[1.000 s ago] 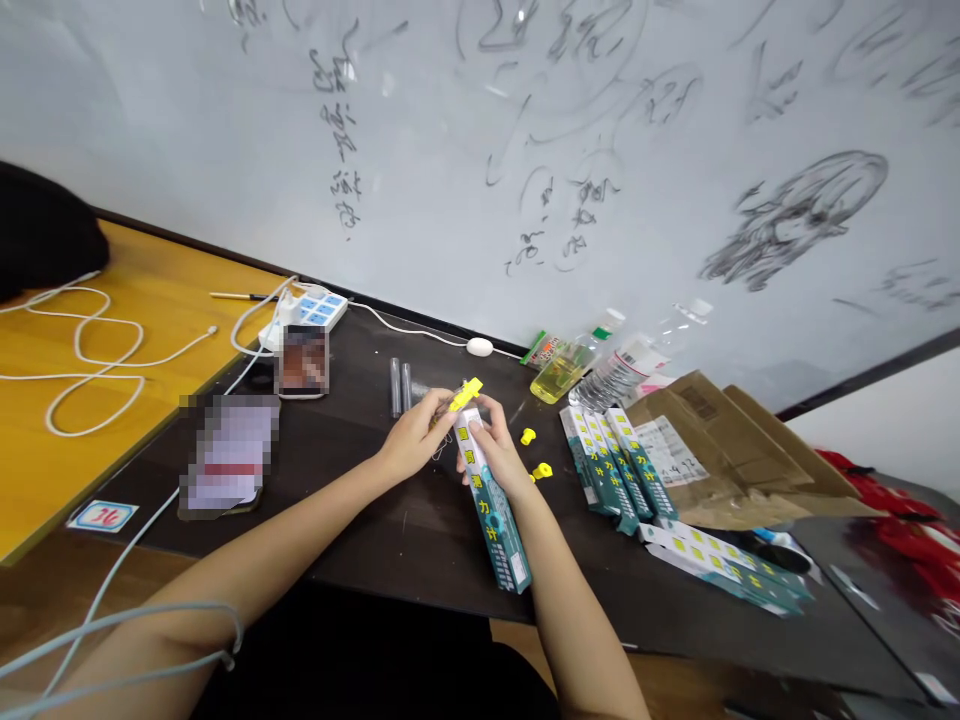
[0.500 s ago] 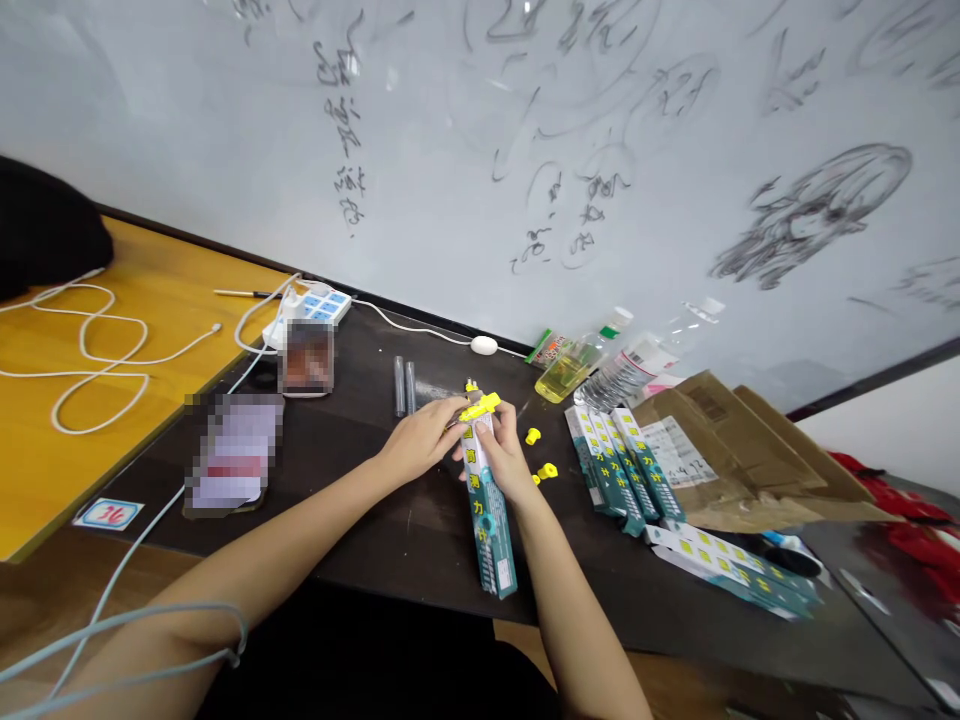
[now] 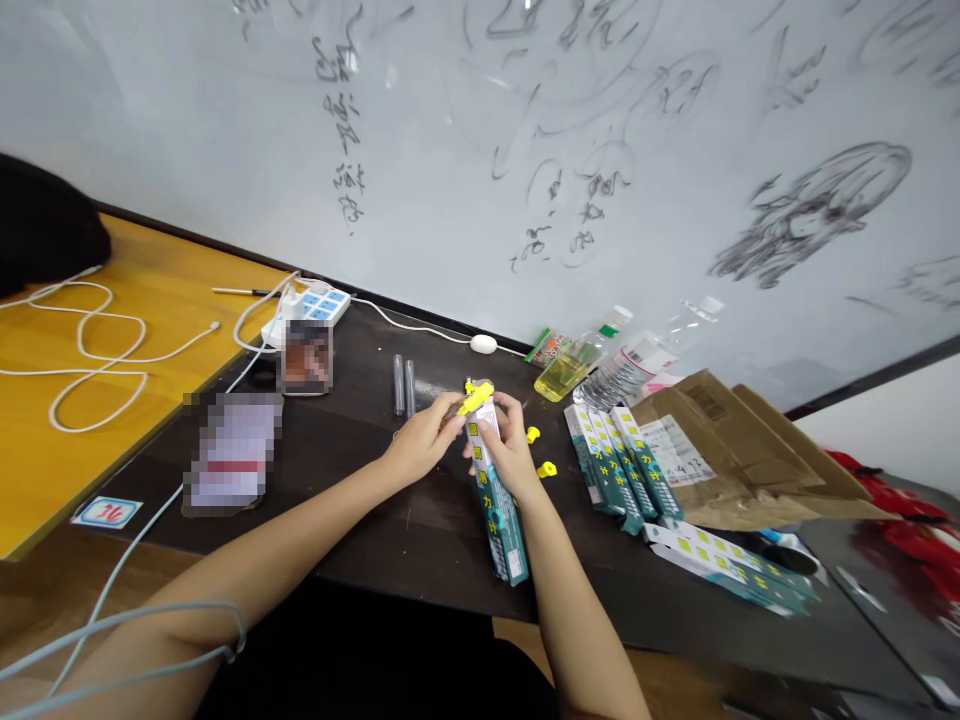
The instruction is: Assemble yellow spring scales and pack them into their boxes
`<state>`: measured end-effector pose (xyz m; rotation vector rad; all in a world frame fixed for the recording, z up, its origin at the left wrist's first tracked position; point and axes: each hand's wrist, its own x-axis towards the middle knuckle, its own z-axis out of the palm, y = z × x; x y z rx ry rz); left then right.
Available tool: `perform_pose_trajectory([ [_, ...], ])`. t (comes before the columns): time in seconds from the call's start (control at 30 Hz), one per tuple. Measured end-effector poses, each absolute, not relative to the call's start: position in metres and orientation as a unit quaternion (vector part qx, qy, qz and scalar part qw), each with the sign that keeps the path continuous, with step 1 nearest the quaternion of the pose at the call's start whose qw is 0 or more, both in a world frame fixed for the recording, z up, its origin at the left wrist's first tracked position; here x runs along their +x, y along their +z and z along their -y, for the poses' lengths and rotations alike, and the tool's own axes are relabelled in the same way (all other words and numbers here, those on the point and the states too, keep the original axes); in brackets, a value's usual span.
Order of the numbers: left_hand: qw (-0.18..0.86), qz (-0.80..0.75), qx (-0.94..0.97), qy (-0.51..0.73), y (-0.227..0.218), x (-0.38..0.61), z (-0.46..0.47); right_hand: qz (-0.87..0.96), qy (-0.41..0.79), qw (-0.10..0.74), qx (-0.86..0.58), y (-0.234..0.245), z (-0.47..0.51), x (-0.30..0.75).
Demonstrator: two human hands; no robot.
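My right hand (image 3: 511, 448) is closed round the top of a long teal and white box (image 3: 497, 505), which slants down toward the table's near edge. My left hand (image 3: 422, 438) pinches a yellow plastic piece (image 3: 476, 399) at the box's upper end. Two small yellow caps (image 3: 540, 452) lie on the dark table (image 3: 360, 500) just right of my hands. Two clear tubes (image 3: 403, 386) lie just beyond my left hand.
Several more teal boxes (image 3: 615, 462) lie to the right, others (image 3: 727, 562) nearer the edge. Flattened cardboard (image 3: 727, 440), plastic bottles (image 3: 600, 362), a power strip (image 3: 311, 308), a phone (image 3: 304, 358), a white cable (image 3: 82, 350) on the yellow desk. A whiteboard (image 3: 525, 150) stands behind.
The box has tilted slightly between frames while both hands stay at its upper end with the yellow piece; the view shifted a little.
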<state>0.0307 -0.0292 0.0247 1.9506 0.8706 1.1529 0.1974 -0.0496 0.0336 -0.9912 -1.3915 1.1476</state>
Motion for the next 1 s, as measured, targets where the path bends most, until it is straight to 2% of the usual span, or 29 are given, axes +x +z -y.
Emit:
perform_pose_trajectory([
  [0.1,0.412,-0.315,0.725,0.454,0.023,0.033,0.028,0.593,0.450,0.504,-0.439,0.038,0.052,0.197],
  [0.27,0.576,-0.286,0.629,0.438,0.019,0.040,0.023,0.597,0.433,0.498,-0.457,0.035,0.052,0.197],
  [0.37,0.627,-0.269,0.586,0.438,0.020,0.042,0.022,0.607,0.386,0.501,-0.482,0.031,0.051,0.198],
  [0.53,0.628,-0.277,0.574,0.447,0.025,0.041,0.022,0.661,0.272,0.528,-0.459,0.033,0.051,0.201],
  [0.7,0.627,-0.274,0.577,0.445,0.027,0.038,0.021,0.672,0.309,0.532,-0.413,0.038,0.051,0.205],
  [1.0,0.607,-0.290,0.630,0.387,0.028,0.033,0.019,0.667,0.292,0.543,-0.418,0.034,0.047,0.210],
])
